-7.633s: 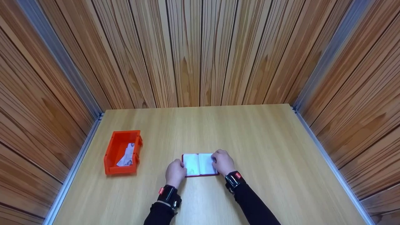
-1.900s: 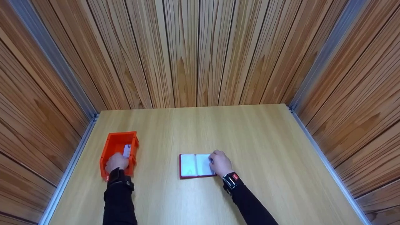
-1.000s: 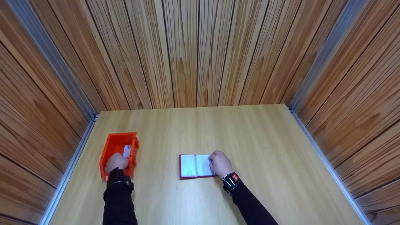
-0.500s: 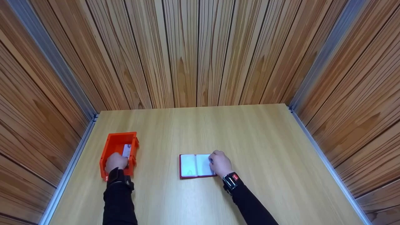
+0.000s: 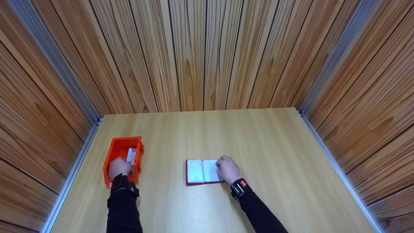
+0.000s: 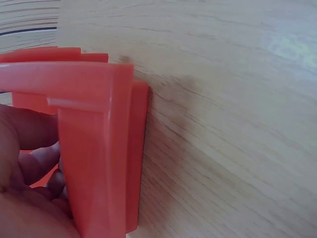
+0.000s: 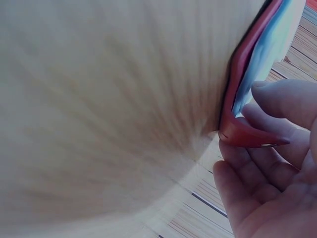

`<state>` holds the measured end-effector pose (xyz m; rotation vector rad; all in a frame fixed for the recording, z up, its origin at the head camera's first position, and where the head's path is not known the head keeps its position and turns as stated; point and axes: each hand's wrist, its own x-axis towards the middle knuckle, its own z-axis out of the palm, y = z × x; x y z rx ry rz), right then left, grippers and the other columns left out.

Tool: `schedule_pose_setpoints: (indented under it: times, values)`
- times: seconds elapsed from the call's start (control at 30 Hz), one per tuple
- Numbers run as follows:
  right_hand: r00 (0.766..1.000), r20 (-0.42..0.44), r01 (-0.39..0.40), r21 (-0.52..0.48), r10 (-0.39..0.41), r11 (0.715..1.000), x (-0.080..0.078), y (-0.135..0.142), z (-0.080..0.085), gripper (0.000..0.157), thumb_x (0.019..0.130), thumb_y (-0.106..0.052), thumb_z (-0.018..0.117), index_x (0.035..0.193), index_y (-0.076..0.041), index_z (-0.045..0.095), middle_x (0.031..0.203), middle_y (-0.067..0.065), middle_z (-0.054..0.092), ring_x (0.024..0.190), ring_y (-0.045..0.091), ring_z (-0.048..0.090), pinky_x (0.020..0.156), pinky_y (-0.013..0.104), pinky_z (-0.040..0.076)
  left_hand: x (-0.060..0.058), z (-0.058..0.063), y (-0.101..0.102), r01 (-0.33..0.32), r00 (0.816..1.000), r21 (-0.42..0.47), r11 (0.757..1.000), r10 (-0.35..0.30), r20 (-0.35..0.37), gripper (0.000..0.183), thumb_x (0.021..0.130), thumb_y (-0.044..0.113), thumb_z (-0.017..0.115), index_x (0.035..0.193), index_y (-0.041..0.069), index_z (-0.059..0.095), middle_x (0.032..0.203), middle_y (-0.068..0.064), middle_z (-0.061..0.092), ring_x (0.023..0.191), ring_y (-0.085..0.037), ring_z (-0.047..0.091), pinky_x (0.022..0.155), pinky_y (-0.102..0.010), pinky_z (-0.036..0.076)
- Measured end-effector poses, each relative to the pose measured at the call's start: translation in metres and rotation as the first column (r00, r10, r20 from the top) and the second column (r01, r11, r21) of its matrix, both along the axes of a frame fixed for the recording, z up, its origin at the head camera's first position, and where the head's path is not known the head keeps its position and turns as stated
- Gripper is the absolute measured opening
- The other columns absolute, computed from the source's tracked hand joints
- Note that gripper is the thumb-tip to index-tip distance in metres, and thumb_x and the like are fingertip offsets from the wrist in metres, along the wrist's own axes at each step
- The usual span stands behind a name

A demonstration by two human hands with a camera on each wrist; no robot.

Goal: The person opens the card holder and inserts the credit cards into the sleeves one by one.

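Note:
An open booklet [image 5: 195,171] with a red cover and glossy pale pages lies on the table in the head view. My right hand [image 5: 229,169] holds its right edge. In the right wrist view the thumb [image 7: 277,96] is over the pages and the other fingers are around the bent red cover [image 7: 247,135]. At the left, my left hand [image 5: 120,168] reaches down into an orange-red plastic bin [image 5: 126,139]. White printed paper slips [image 5: 131,154] show beside that hand. Its fingers [image 6: 37,163] are bent behind the bin wall, so I cannot tell whether they pinch a slip.
The light wood table [image 5: 207,136] is enclosed by wood-panelled walls [image 5: 194,55] at the back and both sides. Metal rails [image 5: 343,176] run along the side edges. Each wrist wears a black strap with a device [image 5: 240,188].
My left hand has gone from the booklet's left edge to the bin on the left. Lately it shifts only slightly inside, and the slips move a little. My right hand stays on the booklet.

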<state>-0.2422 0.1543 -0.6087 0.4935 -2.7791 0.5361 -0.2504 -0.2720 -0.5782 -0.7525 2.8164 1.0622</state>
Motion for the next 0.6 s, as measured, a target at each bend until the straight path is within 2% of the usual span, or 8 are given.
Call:
schedule_pose_setpoints:
  times: [0.23, 0.43, 0.6]
  values:
    - [1.0, 0.013, 0.007, 0.008, -0.008, 1.0, -0.0003, -0.0013, 0.0, 0.012, 0.074, -0.006, 0.078, 0.083, -0.004, 0.07, 0.089, 0.007, 0.06, 0.085, 0.027, 0.059, 0.075, 0.041, 0.053, -0.0018, -0.0043, 0.0009, -0.061, 0.995, 0.074, 0.995, 0.067, -0.074, 0.023, 0.088, 0.006, 0.055, 0.108, -0.004, 0.063, 0.09, -0.018, 0.066, 0.077, -0.032, 0.063, 0.064, -0.038, 0.047]
    - [1.0, -0.001, 0.004, 0.007, -0.004, 1.0, -0.0011, -0.0013, -0.001, 0.013, 0.073, -0.005, 0.079, 0.082, -0.004, 0.069, 0.087, 0.006, 0.059, 0.084, 0.027, 0.059, 0.074, 0.04, 0.052, -0.0022, -0.0023, 0.0035, -0.085, 0.984, 0.094, 0.992, 0.098, -0.147, 0.016, 0.087, 0.004, 0.059, 0.1, -0.004, 0.063, 0.089, -0.019, 0.064, 0.073, -0.031, 0.061, 0.061, -0.035, 0.046]
    - [1.0, 0.007, 0.011, 0.003, -0.011, 1.0, -0.0011, -0.001, -0.001, 0.013, 0.074, -0.006, 0.078, 0.083, -0.004, 0.07, 0.088, 0.007, 0.059, 0.084, 0.027, 0.059, 0.073, 0.041, 0.053, -0.0034, 0.0005, 0.0072, -0.105, 0.976, 0.191, 0.976, 0.137, -0.167, 0.01, 0.087, -0.001, 0.058, 0.096, -0.003, 0.059, 0.086, -0.019, 0.061, 0.061, -0.024, 0.059, 0.052, -0.03, 0.048]
